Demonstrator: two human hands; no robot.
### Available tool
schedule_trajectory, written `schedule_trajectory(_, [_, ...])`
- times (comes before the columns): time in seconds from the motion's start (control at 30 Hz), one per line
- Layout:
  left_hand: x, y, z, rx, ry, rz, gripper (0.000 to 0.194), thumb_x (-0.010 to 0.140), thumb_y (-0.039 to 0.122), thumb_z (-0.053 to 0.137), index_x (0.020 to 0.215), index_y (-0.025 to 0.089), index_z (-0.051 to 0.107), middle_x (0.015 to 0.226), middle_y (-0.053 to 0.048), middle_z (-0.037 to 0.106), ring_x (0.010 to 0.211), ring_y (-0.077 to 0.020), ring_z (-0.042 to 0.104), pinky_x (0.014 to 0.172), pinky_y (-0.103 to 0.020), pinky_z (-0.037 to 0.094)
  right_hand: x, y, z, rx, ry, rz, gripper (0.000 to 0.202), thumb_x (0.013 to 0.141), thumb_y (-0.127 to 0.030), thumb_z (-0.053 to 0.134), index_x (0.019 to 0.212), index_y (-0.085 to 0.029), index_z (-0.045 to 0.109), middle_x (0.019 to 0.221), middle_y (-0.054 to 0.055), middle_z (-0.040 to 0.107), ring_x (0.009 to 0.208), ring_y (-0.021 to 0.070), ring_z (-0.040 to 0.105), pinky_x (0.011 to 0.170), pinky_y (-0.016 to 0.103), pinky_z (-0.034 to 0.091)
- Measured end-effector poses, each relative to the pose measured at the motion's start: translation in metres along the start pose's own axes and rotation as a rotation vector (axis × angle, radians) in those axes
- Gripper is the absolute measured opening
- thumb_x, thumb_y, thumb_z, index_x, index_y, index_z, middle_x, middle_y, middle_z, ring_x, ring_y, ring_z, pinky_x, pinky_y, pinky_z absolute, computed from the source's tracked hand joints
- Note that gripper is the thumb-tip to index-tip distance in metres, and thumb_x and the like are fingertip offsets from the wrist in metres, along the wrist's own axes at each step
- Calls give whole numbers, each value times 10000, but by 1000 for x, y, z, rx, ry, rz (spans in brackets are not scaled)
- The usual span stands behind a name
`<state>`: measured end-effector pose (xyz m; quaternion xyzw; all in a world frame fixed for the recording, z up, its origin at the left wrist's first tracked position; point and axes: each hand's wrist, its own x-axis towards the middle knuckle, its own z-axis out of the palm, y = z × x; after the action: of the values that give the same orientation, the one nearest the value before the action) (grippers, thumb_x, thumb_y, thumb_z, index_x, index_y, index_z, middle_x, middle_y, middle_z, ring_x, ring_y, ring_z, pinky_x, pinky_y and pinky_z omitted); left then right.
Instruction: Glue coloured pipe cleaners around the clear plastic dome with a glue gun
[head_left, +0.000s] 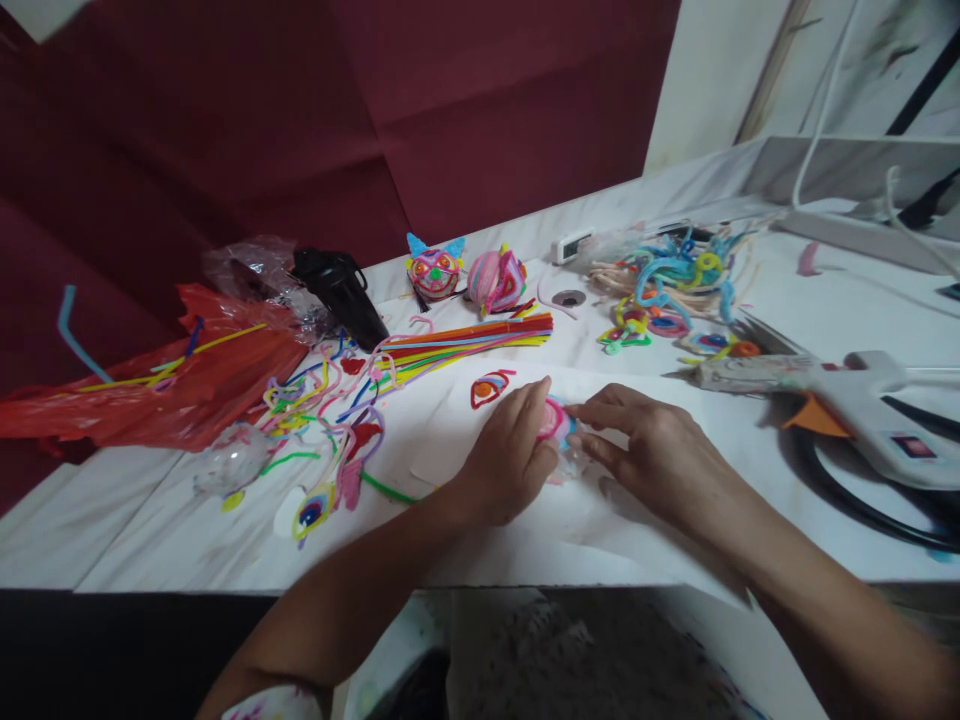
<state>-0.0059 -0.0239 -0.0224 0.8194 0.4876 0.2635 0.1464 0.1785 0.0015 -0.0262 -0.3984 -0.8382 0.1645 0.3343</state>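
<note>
Hands [510, 455] [649, 450] pinch pink coil [556, 420] flat

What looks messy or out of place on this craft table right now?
Loose pipe cleaners lie tangled and bent left of the left hand, beside a crumpled red plastic bag at the table's left edge. The glue gun lies on its side near the right hand. Nothing looks spilled or broken.
</note>
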Motion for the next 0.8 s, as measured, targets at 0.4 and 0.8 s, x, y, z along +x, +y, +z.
schedule_trajectory(0.4, [-1,-2,-2,-54,-11,-21,596,873,198,329,1438,17,283,1508,-200,322,1419,-271,282,1187,-432,237,1,3,-1,49,-8,22,261,870,-284,510,1032,-204,698,866,38,623,718,177,601,643,315,445])
schedule_trajectory(0.8, [-2,-7,-3,-100,-30,-22,589,895,201,313,1446,7,237,1492,-246,323,1413,-285,288,1174,-492,241,-2,5,5,4,76,-39,220,876,-263,532,1002,-219,706,852,45,624,701,169,597,622,282,441])
